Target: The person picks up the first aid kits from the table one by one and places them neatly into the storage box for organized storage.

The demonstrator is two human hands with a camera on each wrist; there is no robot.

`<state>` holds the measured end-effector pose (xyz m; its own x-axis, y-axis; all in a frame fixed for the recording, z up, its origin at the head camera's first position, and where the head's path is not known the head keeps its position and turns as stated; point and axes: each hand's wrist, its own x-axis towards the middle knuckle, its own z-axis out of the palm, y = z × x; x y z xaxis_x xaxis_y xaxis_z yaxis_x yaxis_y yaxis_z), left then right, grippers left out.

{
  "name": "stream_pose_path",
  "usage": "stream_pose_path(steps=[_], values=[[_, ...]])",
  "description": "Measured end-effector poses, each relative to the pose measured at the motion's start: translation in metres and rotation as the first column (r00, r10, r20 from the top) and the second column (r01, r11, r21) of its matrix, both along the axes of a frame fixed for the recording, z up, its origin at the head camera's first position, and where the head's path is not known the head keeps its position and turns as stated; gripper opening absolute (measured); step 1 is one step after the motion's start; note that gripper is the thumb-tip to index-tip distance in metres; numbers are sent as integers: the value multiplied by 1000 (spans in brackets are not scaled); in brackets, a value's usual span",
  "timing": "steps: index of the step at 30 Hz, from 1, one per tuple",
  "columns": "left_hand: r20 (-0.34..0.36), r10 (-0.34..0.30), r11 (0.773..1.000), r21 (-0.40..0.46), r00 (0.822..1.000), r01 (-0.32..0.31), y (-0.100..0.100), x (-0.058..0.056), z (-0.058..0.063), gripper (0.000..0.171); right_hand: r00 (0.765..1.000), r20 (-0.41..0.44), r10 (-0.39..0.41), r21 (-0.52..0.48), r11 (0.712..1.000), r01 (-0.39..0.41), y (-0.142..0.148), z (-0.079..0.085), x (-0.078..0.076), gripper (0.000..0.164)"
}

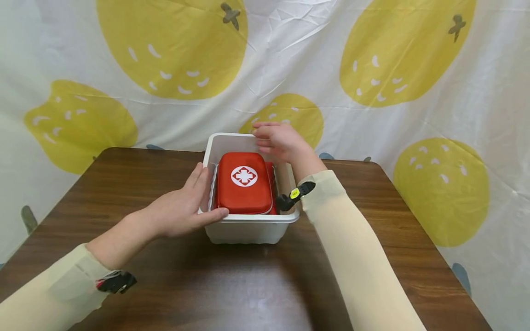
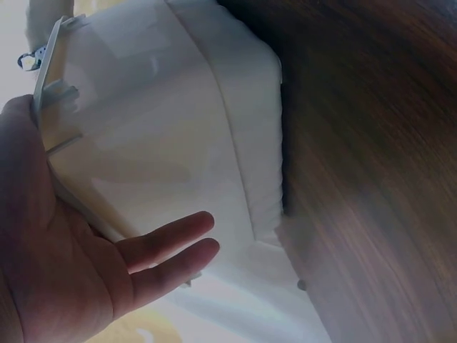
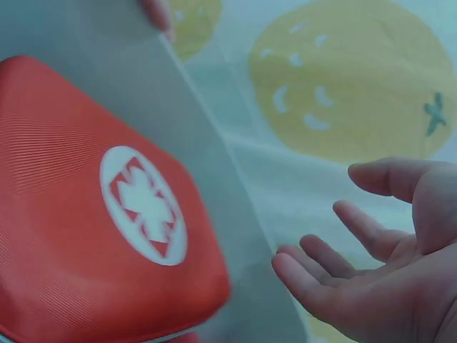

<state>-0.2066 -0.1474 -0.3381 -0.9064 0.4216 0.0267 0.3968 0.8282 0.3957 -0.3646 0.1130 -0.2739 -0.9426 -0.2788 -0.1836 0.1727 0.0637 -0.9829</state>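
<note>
A white plastic bin (image 1: 248,230) stands on the table, and a red first-aid case (image 1: 244,200) with a white cross emblem lies in it. My left hand (image 1: 182,207) rests against the bin's left side, its thumb over the front rim; in the left wrist view two fingers extend beside the bin's outer wall (image 2: 157,121). Above the bin's back right rim hovers my right hand (image 1: 281,140), fingers loosely bent and holding nothing. The right wrist view shows that hand (image 3: 385,264) apart from the case (image 3: 78,214).
Beneath the case, more red material (image 1: 271,184) shows at the bin's right side. The bin stands near the back of a dark wooden table (image 1: 165,285). Behind it hangs a white curtain (image 1: 290,59) with yellow fruit prints.
</note>
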Motion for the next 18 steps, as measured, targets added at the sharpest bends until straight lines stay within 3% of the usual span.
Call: stream_pose_path(steps=[7, 12, 14, 18], values=[[-7, 4, 999, -41, 1000, -4, -3, 0, 5, 118, 994, -97, 53, -2, 999, -54, 24, 21, 12, 50], [-31, 15, 997, -69, 999, -17, -4, 0, 12, 118, 980, -180, 88, 161, 985, -59, 51, 21, 26, 50], [-33, 24, 998, -64, 999, -26, -6, 0, 14, 117, 966, -228, 119, 280, 959, -52, 63, 18, 34, 49], [-36, 39, 998, -53, 999, -40, -16, -1, 20, 114, 917, -334, 219, 543, 840, -3, 88, 3, 49, 51]])
